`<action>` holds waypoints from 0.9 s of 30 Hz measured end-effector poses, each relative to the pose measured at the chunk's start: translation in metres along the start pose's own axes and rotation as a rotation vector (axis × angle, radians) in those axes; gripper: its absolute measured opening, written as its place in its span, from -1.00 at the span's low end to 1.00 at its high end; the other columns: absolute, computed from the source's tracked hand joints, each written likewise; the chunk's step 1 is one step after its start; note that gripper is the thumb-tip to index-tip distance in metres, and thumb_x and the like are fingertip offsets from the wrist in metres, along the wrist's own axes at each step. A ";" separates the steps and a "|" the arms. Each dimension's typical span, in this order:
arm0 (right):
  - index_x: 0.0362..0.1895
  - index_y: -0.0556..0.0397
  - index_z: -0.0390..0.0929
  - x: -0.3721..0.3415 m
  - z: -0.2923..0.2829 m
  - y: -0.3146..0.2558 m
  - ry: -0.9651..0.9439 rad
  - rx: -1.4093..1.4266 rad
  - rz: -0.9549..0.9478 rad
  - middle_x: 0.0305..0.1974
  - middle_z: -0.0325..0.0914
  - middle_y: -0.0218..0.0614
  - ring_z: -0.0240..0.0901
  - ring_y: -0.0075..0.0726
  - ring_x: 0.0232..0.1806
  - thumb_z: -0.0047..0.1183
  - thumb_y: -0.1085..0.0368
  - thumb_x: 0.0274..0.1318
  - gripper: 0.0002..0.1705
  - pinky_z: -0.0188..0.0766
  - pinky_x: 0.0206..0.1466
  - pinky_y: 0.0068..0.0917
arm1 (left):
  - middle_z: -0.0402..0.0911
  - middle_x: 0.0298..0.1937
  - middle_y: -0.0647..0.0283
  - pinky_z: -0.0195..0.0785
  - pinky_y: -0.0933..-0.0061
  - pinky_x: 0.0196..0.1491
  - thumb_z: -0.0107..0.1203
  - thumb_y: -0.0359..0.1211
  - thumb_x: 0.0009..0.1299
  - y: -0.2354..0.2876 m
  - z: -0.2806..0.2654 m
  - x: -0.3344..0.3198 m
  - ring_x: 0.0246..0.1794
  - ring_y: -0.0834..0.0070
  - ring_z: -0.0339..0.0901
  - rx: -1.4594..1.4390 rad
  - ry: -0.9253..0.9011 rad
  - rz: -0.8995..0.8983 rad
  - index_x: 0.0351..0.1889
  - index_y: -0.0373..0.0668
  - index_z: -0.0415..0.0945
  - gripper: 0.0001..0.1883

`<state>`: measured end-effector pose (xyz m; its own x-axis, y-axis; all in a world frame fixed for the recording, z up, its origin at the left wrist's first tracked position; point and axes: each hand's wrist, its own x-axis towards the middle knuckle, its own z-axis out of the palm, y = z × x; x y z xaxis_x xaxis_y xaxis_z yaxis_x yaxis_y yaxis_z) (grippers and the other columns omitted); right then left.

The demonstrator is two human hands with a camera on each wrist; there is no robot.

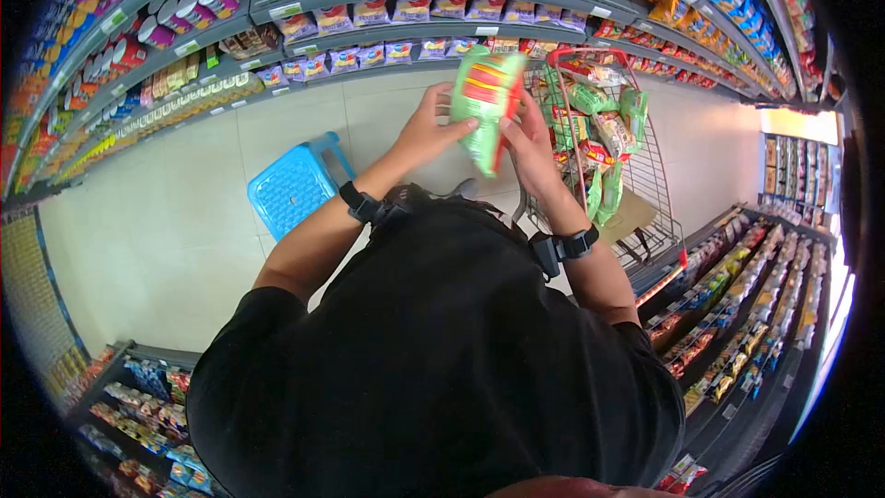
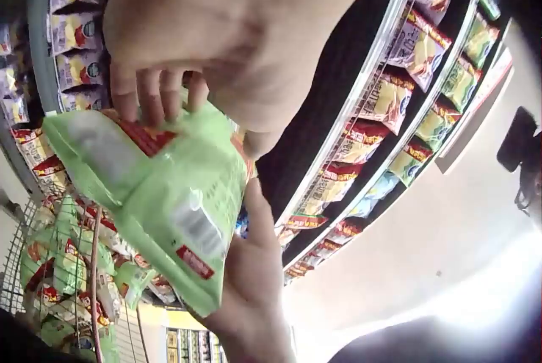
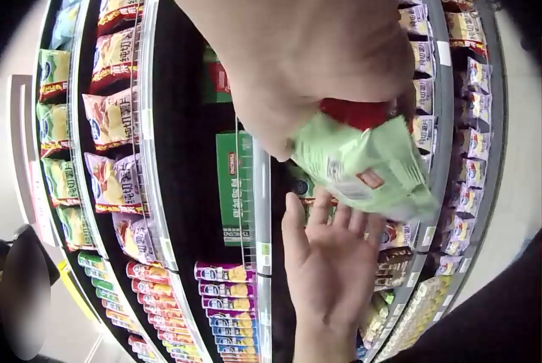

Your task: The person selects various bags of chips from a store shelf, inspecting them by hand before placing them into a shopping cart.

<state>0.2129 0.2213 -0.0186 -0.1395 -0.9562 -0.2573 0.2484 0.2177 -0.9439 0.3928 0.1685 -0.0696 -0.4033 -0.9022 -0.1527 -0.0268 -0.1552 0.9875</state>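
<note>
Both hands were at a pillow-shaped light-green film bag (image 1: 487, 97), raised before the chest. Head view gave its red-and-yellow printed face, blurred; left wrist view gave another side, with a striped barcode (image 2: 200, 226) and a small red label (image 2: 196, 262).

Right hand (image 1: 533, 143): grip clamped on the bag's edge, thumb in front. Left hand (image 1: 427, 134): thumb laid over the bag in the head view; in the right wrist view, palm bare, fingers nearly straight at its lower edge. Could not tell whether that grip was clamped. The right hand hid its own fingertips from its wrist camera, which also caught a dark-green printed box (image 3: 230, 185) set back among shelves.

Beside the right forearm: a wire-mesh shopping cart with red rim (image 1: 660, 171), heaped with green and red-white packets (image 1: 590, 98). Leftward, a blue plastic stool with patterned top (image 1: 291, 186) on pale, smooth tiles (image 1: 175, 249). Ahead, small purple bags (image 1: 411, 9) in rows. A black-clothed torso (image 1: 442, 341) blocked much floor.
</note>
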 end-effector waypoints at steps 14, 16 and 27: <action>0.32 0.20 0.11 -0.042 -0.200 -0.003 -0.088 0.267 0.201 0.15 0.37 -0.20 0.41 -0.38 0.08 0.04 0.12 0.25 -0.31 0.43 0.07 -0.42 | 0.55 0.04 0.14 0.48 0.44 -0.10 -0.06 -0.02 0.47 0.025 0.160 0.051 -0.12 0.49 0.57 -0.177 -0.511 -0.529 0.21 -0.34 0.30 -0.42; 0.30 0.21 0.14 -0.045 -0.250 0.009 0.024 0.283 0.257 0.12 0.41 -0.21 0.45 -0.40 0.03 0.04 0.12 0.26 -0.34 0.45 0.03 -0.44 | 0.58 -0.03 0.15 0.46 0.45 -0.19 -0.08 0.05 0.46 0.011 0.193 0.069 -0.18 0.50 0.57 0.013 -0.559 -0.534 0.21 -0.33 0.30 -0.37; 0.17 -0.06 0.35 -0.114 -0.402 0.042 0.617 0.719 0.217 0.10 0.47 -0.41 0.44 -0.38 0.04 -0.06 -0.05 0.28 -0.50 0.32 0.15 -0.20 | 0.55 0.08 0.22 0.42 0.44 -0.07 0.02 -0.18 0.44 0.004 0.372 0.130 -0.02 0.47 0.55 0.218 -0.953 -0.278 0.26 -0.21 0.29 -0.51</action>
<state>-0.1457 0.4180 -0.1122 -0.4487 -0.5938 -0.6678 0.8259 0.0099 -0.5637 0.0000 0.2005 -0.0707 -0.9161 -0.1345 -0.3778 -0.3585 -0.1474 0.9218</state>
